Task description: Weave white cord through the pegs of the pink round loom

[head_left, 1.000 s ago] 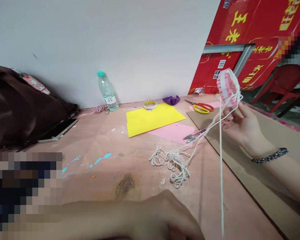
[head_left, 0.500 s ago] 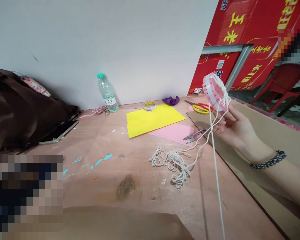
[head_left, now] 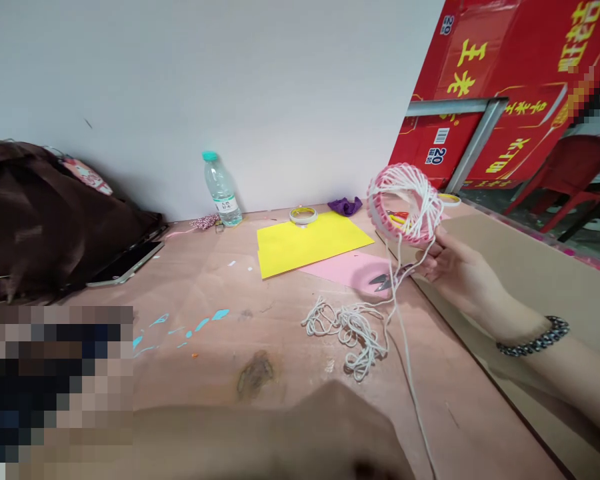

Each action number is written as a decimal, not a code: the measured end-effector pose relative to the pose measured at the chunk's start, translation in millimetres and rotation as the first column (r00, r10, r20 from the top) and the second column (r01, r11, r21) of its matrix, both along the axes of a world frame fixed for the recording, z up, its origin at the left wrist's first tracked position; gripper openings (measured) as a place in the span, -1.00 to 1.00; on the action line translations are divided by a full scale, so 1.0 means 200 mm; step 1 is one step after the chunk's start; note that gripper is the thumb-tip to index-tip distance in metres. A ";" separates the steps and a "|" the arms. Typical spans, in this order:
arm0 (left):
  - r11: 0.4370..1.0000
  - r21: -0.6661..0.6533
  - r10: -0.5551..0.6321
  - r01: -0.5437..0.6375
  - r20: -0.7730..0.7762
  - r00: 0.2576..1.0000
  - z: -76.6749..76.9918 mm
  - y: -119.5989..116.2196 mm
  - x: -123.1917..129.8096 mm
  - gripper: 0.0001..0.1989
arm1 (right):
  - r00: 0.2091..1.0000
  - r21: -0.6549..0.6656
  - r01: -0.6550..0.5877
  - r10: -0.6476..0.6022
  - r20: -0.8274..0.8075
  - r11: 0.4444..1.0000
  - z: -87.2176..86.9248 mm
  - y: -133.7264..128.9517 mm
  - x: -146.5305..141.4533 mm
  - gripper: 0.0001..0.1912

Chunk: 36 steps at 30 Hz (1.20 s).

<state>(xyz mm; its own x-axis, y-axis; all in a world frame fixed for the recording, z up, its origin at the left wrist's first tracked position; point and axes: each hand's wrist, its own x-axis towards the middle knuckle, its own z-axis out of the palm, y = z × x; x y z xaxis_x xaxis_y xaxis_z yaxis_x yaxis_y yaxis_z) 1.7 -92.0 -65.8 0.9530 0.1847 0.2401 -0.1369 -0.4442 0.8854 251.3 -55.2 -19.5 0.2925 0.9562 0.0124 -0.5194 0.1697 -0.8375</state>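
My right hand (head_left: 455, 273) is closed with thumb and fingers on the lower right edge of a pink ring (head_left: 379, 223), held up above the table. White string (head_left: 423, 213) is wound over its rim and crosses the opening in many strands. Loose strands hang from it; one runs to the bottom edge of the view, another to a tangled heap of string (head_left: 355, 327) on the table. My left hand (head_left: 347, 430) is blurred at the bottom, its fingers hidden. Thread snips (head_left: 380, 283) lie on pink paper (head_left: 337, 272) behind the heap.
Yellow paper (head_left: 310, 247) lies at the back with a tape roll (head_left: 303, 215). A purple crumpled piece (head_left: 345, 206), a water bottle (head_left: 223, 193), a phone (head_left: 127, 265) and a dark bag (head_left: 55, 220) line the wall. Brown board (head_left: 510, 267) covers the right side.
My right hand has turned the ring so its string-crossed opening faces me, and brought it slightly left and down. My left hand has risen a little at the bottom edge.
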 end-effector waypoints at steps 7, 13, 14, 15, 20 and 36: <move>0.716 0.048 0.688 -0.696 0.117 0.716 0.13 0.30 -0.03 -0.82 | 0.948 -0.052 -0.171 0.178 0.265 0.984 -0.03 -0.08 -0.14 -0.77; 0.707 0.091 0.653 -0.701 0.295 0.698 0.08 0.32 -0.04 -0.84 | 0.935 -0.129 -0.281 0.301 0.185 0.951 -0.08 -0.12 -0.21 -0.78; 0.710 0.103 0.640 -0.696 0.318 0.700 0.08 0.32 -0.04 -0.85 | 0.936 -0.125 -0.286 0.305 0.176 0.950 -0.08 -0.12 -0.21 -0.78; 0.711 0.112 0.632 -0.694 0.333 0.700 0.09 0.31 -0.04 -0.87 | 0.936 -0.120 -0.288 0.306 0.172 0.950 -0.08 -0.12 -0.22 -0.79; 0.750 0.068 0.622 -0.658 0.266 0.736 0.09 0.32 -0.05 -0.85 | 0.927 -0.106 -0.271 0.289 0.239 0.957 -0.07 -0.11 -0.22 -0.77; 0.545 -0.678 0.665 -0.493 -0.008 0.746 0.06 0.42 0.01 -0.70 | 0.714 0.197 0.161 -0.253 0.653 0.967 -0.07 -0.11 -0.17 -0.65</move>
